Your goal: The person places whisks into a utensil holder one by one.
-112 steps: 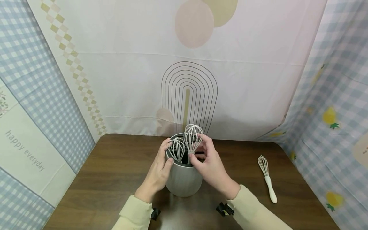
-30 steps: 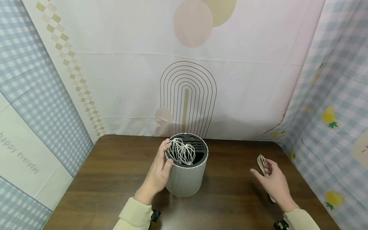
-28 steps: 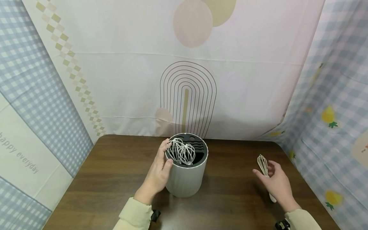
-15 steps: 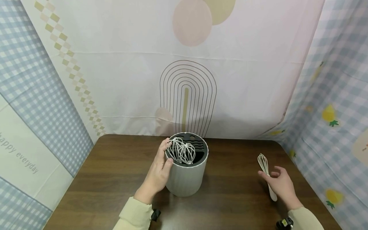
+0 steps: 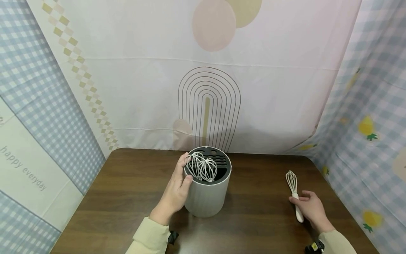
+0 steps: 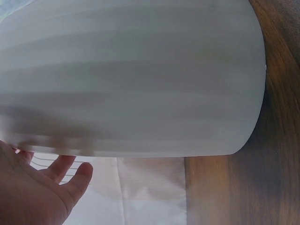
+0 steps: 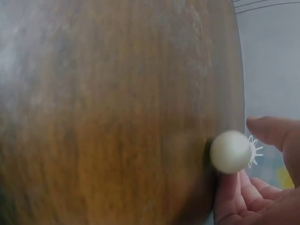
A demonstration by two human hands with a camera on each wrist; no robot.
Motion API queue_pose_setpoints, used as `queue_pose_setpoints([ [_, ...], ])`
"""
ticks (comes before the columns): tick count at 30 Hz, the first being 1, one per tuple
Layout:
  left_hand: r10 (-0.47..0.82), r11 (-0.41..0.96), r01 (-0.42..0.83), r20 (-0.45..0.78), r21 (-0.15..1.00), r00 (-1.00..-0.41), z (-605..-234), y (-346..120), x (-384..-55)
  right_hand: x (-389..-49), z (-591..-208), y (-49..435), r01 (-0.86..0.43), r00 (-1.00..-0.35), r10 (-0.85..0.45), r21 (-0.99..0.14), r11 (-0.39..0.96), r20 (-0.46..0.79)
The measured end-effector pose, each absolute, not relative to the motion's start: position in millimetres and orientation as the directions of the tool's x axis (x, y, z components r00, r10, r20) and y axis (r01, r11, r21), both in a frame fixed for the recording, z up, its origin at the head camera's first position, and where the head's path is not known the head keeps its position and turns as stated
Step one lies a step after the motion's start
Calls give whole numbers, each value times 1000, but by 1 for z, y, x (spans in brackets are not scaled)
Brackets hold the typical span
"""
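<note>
judge the lone whisk (image 5: 295,195) light, stiff, perhaps slick; take by handle (image 5: 299,214), right of the holder (image 5: 207,199), with right hand (image 5: 312,208) there, cannot tell if clamped, left hand (image 5: 175,189) clasping holder

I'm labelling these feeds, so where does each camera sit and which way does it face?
Head: on the head, facing forward and down at the table, gray container and rightmost whisk; left hand, right hand and sleeves show.
Left wrist: on that wrist, facing the container's side; left fingers show.
Right wrist: on that wrist, facing the whisk's handle end; right thumb and fingers show.
Shared by head and left wrist: the container and left hand.
</note>
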State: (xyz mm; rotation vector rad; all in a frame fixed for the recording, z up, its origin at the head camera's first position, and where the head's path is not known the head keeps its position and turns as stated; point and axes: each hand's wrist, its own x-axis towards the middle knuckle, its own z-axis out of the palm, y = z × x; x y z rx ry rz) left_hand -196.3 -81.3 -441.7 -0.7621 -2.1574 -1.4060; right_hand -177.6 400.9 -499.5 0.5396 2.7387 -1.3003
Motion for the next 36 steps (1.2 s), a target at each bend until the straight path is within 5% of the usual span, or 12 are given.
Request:
queue_pose_setpoints([
  [23,203,332,656,628,678,-752,-440,-79,-196,-176,-505,398,323,-929,343,-753,573,-138],
  [36,196,339,661,637,670,-746,-442,-80,-197,-177,-482,359,194,-965,260,-758,623,-33],
])
